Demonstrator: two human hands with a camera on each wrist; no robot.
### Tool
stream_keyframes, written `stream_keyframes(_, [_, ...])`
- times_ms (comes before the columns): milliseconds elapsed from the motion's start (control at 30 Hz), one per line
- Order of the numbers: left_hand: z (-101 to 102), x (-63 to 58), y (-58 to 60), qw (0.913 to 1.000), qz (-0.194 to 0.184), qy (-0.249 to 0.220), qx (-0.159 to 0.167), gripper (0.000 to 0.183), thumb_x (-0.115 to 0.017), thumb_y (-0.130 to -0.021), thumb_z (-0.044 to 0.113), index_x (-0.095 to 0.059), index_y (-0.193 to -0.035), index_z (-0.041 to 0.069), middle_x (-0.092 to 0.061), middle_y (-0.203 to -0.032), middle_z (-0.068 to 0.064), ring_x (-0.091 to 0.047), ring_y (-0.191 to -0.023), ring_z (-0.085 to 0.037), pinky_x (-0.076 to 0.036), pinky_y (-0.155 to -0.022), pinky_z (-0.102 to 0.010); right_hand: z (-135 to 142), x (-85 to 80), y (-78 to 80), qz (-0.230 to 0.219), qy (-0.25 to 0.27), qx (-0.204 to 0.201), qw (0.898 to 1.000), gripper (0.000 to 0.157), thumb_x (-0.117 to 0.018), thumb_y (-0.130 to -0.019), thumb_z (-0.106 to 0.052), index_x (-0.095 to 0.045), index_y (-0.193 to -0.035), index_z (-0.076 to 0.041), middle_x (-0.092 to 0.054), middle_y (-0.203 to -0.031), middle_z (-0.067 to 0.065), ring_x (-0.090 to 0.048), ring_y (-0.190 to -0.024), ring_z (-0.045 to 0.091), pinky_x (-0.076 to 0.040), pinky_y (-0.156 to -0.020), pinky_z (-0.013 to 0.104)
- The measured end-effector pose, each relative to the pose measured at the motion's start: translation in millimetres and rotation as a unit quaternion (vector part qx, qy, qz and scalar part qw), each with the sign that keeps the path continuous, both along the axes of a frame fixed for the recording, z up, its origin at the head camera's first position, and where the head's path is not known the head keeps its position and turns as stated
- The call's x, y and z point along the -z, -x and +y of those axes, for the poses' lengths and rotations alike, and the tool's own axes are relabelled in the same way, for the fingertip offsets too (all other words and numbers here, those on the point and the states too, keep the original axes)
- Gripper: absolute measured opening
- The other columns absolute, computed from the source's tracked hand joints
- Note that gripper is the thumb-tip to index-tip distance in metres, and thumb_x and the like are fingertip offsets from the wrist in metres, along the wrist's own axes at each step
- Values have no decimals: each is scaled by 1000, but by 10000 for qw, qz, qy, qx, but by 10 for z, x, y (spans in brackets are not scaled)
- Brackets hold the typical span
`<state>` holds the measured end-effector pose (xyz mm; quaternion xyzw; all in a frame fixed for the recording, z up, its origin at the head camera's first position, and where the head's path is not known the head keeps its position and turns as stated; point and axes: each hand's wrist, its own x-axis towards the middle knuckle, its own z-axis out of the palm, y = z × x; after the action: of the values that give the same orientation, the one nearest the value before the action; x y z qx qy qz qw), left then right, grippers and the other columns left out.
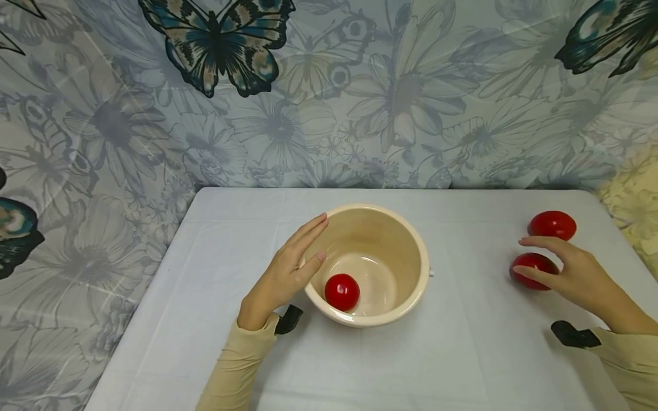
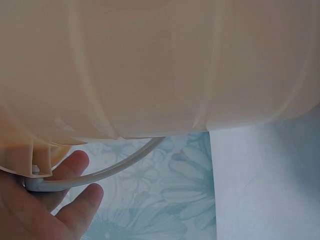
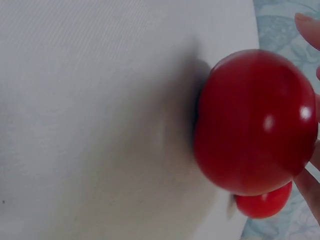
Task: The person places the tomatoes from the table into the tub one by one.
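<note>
A cream plastic bucket (image 1: pixel 382 234) stands upright near the middle of the table, with one red tomato (image 1: pixel 341 292) lying inside it. My left hand (image 1: pixel 285 268) rests at the bucket's left rim, its fingers straight. In the left wrist view, its fingertips show beside the bucket's grey handle (image 2: pixel 115 171). Over at the right, my right hand (image 1: pixel 581 277) reaches around a shiny tomato (image 1: pixel 536 261), thumb in front of it and fingers spread above. A gap shows between the upper finger (image 3: pixel 309 31) and this tomato in the right wrist view. Just behind it lies another tomato (image 1: pixel 552 224).
A white cloth covers the table (image 1: pixel 462 354). Patterned fabric (image 1: pixel 319 131) with flowers and butterflies hangs behind and to the left. Each sleeve cuff carries a dark wrist device (image 1: pixel 574 335).
</note>
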<state>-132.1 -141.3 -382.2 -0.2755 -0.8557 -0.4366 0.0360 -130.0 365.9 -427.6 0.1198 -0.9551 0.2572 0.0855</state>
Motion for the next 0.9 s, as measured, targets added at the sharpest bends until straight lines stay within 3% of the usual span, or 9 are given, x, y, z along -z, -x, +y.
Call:
stream_keyframes(67, [-1,0,0,10000,1,-5,0,56,-54,-101,19,-37,-154,11,-32,-162,1,-30,-151,-19,-25,-124,-45,20,15,-5,-149,-30,23,9999,55,-85,-77,-16,-61,-124,-5,-60,-124,27,-20,-106,-32,-25,-117,12])
stream_keyframes(167, [-4,0,1,10000,-8,-8,-1,56,-54,-101,19,-37,-154,11,-32,-162,1,-29,-151,-18,-25,-124,-44,45,48,-7,-230,-99,-9,9997,55,-85,-77,-16,-61,-124,-3,-60,-124,29,-18,-109,-34,-28,-121,29])
stream_keyframes(367, [-6,7,7,10000,-13,-20,-1,56,-54,-101,19,-38,-153,11,-32,-162,2,-29,-151,-18,-25,-125,-44,78,95,-13,-412,-135,-47,9990,57,-86,-75,-15,-60,-124,-1,-58,-126,30,-16,-112,-34,-33,-109,61])
stream_keyframes(467, [-5,6,5,10000,-12,-40,7,56,-54,-101,18,-38,-153,11,-32,-162,1,-29,-151,-18,-25,-125,-44,92,114,-9,-456,-88,-60,9989,59,-88,-73,-15,-61,-124,-2,-57,-127,30,-17,-110,-33,-35,-118,33])
stream_keyframes(533, [-5,7,5,10000,-15,-44,10,56,-54,-101,18,-38,-153,11,-32,-162,1,-29,-151,-18,-25,-124,-44,105,124,-5,-501,-43,-97,9987,60,-89,-72,-15,-61,-123,-4,-56,-127,29,-18,-109,-33,-33,-104,3])
stream_keyframes(600, [-5,7,6,10000,-8,-39,11,56,-54,-101,18,-37,-153,11,-32,-162,1,-29,-151,-19,-25,-124,-45,122,136,0,-525,-19,-149,9985,61,-90,-70,-15,-61,-122,-5,-56,-126,29,-19,-106,-31,-26,-81,-8])
stream_keyframes(700, [-4,7,6,10000,-6,-23,2,55,-53,-101,18,-37,-153,11,-32,-162,0,-29,-151,-19,-25,-124,-45,130,149,7,-720,-57,-171,9972,64,-91,-69,-18,-59,-124,-5,-54,-128,31,-39,-125,-3,-56,-79,17])
stream_keyframes(800, [-3,4,5,10000,-8,-7,-15,55,-53,-101,19,-38,-153,12,-33,-162,1,-30,-150,-19,-25,-124,-45,135,165,14,-952,-91,-138,9953,68,-90,-70,-20,-57,-127,-4,-52,-130,33,-46,-115,37,-60,-71,45])
stream_keyframes(900, [-3,3,5,10000,-14,1,-25,55,-53,-101,20,-38,-153,12,-33,-162,2,-30,-150,-18,-25,-124,-44,135,186,20,-1057,-104,-61,9943,70,-91,-70,-24,-57,-128,-6,-54,-129,30,-48,-109,14,-54,-67,27])
